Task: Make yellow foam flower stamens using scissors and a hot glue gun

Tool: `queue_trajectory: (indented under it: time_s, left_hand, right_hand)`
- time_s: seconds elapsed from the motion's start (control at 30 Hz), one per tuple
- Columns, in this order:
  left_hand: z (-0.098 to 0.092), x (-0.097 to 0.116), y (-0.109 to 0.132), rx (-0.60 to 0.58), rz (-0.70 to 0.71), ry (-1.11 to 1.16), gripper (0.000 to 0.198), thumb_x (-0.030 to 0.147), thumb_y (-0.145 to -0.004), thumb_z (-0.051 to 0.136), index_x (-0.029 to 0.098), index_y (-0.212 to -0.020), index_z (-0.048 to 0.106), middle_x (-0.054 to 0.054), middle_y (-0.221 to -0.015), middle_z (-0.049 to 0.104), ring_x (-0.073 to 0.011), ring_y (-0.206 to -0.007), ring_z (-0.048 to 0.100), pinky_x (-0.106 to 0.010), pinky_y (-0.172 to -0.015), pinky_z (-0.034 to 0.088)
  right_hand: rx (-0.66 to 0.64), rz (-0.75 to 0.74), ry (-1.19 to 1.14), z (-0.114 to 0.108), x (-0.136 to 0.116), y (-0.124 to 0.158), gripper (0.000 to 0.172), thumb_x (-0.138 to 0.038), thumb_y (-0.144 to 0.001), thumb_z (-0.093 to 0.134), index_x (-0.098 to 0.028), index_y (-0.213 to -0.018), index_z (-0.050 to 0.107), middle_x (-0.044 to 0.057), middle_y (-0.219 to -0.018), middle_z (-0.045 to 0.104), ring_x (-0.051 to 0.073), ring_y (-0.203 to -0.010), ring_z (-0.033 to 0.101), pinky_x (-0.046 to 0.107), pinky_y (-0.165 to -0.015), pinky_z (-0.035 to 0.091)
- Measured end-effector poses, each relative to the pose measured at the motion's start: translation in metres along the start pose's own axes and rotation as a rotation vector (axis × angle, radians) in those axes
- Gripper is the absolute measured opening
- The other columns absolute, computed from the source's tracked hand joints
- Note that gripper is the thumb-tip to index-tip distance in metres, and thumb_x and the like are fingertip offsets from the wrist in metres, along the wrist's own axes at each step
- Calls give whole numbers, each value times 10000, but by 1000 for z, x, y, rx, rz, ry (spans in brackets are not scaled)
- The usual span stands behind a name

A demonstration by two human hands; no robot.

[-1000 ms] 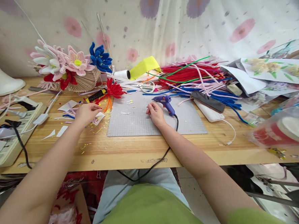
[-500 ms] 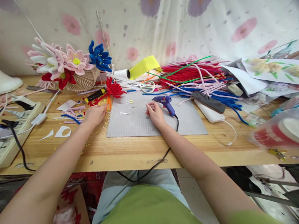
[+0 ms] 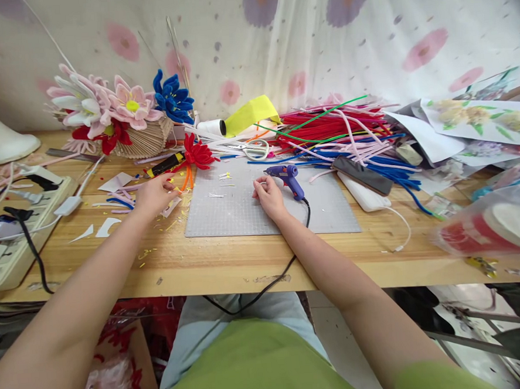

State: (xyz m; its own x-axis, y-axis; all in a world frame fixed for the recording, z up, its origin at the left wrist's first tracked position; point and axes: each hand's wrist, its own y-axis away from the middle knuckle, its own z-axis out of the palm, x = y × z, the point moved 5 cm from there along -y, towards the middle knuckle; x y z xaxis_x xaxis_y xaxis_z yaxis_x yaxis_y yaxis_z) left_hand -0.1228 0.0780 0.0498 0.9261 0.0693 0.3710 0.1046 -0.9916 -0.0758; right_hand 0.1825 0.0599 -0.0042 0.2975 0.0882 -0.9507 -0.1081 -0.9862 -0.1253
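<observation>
Watching: I see both bare hands low over the wooden table.
left hand: fingers curled loosely over the paper scraps, just left of the grey mat; I can't tell if it pinches anything.
right hand: resting on the mat, fingers bent inward; grip unclear to me.
glue gun: lying on the mat just beside the right hand, cord running off the near edge.
red flower: just beyond the left hand.
pipe cleaners: piled behind the mat.
</observation>
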Motion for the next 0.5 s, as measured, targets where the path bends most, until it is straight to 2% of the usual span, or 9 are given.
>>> queue_trajectory:
  time_s: [0.33,0.5]
  left_hand:
    - [-7,-8,-6,-29,-65,97,558,276,-678,618,200,-1229,574,-60,-922,707,-225,-803,640,-321,-736,459]
    - [-10,4,-3,32,-74,254,599,307,-632,676,193,-1213,583,-52,-934,704,-199,-837,644,-314,-783,473]
  right_hand:
    - [-5,1,-12,1,2,0,187,-413,-828,448,-227,-851,456,-54,-581,578,108,-537,519,243,-576,386]
    - [-1,-50,71,1,-2,2,165,-394,-827,454,-237,-879,459,-47,-609,577,123,-574,539,267,-612,402]
